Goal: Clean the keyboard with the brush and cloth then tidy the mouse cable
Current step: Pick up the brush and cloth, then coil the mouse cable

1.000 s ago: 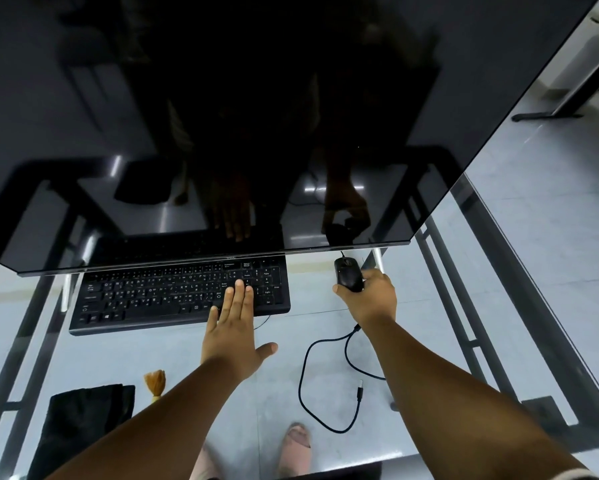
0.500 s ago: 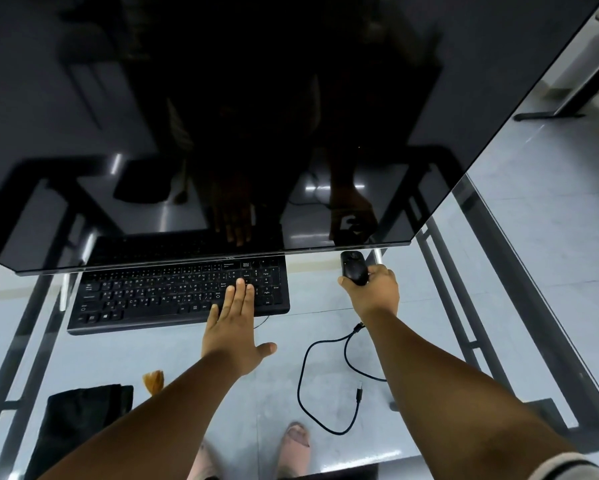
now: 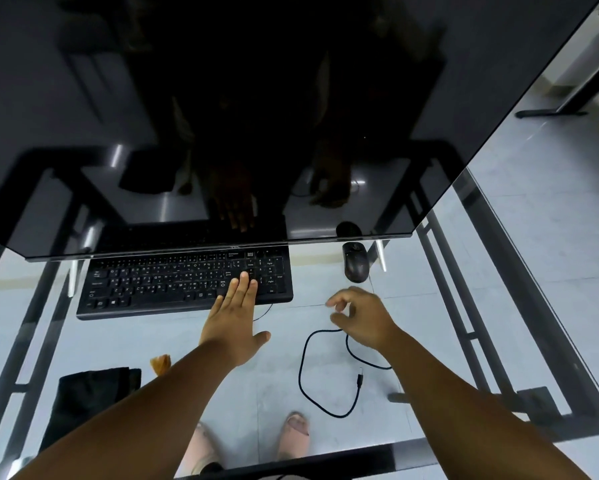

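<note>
So, biggest thing first: the dark monitor [image 3: 256,116] hangs over the back of the glass counter [image 3: 429,306], with the keyboard [image 3: 173,285] just under its lower edge. My left hand [image 3: 234,323] lies flat on the keyboard's right end, fingers [image 3: 244,282] straight and together, just pressing it down. Near me on the left sits the black cloth [image 3: 90,396], with what I take for the brush [image 3: 161,363] poking out beside it, both set aside, so I'd guess the cleaning part is done. The mouse [image 3: 355,266] is parked by the monitor's edge, nobody touching it. My right hand [image 3: 363,317] hovers over the mouse cable [image 3: 318,375], fingers loosely curled and empty. That cable sprawls in a loose loop with its plug end free, so tidying it is what's left.
</note>
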Tool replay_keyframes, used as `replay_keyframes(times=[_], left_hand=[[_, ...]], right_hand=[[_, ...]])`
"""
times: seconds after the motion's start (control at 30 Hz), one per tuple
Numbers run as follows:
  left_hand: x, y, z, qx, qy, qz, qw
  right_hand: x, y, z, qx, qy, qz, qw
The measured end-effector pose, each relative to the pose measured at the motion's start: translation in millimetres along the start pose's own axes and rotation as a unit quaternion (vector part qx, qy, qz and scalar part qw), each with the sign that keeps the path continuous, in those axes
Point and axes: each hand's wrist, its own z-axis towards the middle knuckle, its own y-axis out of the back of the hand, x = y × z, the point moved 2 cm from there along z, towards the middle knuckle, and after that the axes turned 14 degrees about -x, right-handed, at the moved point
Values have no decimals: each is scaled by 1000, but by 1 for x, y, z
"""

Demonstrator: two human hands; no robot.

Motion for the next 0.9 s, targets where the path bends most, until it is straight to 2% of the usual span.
replay_keyframes(times=[0.03, 0.1, 0.27, 0.33, 0.4, 0.47, 0.57, 0.7, 0.77, 0.9], left_hand=[[3, 0, -2, 1, -5, -4, 1000], [6, -1, -6, -2, -10, -18, 1000], [8, -1, -18, -14, -9, -75, 997], [8, -1, -25, -42, 4, -136, 990], [5, 2, -31, -80, 33, -223, 971], [-1, 7, -35, -69, 86, -338, 935], [-12, 11, -34, 38, 180, -527, 830], [-21, 32, -32, 117, 183, -586, 781], [-21, 46, -32, 137, 198, -644, 727], [-9, 72, -35, 174, 238, -726, 621]], right_hand=[[-2, -4, -6, 44, 21, -26, 998], [-5, -8, -13, 77, 54, -92, 991], [13, -15, -15, 64, 102, -218, 969], [19, -18, -16, 61, 103, -219, 968], [26, -19, -15, 27, 81, -148, 985], [36, -19, -10, -9, 61, -76, 995], [56, -18, -3, -41, 51, -7, 998], [76, -12, 9, -87, 41, 32, 995], [81, -9, 18, -110, 17, 41, 993], [83, 0, 28, -125, 4, -20, 992]])
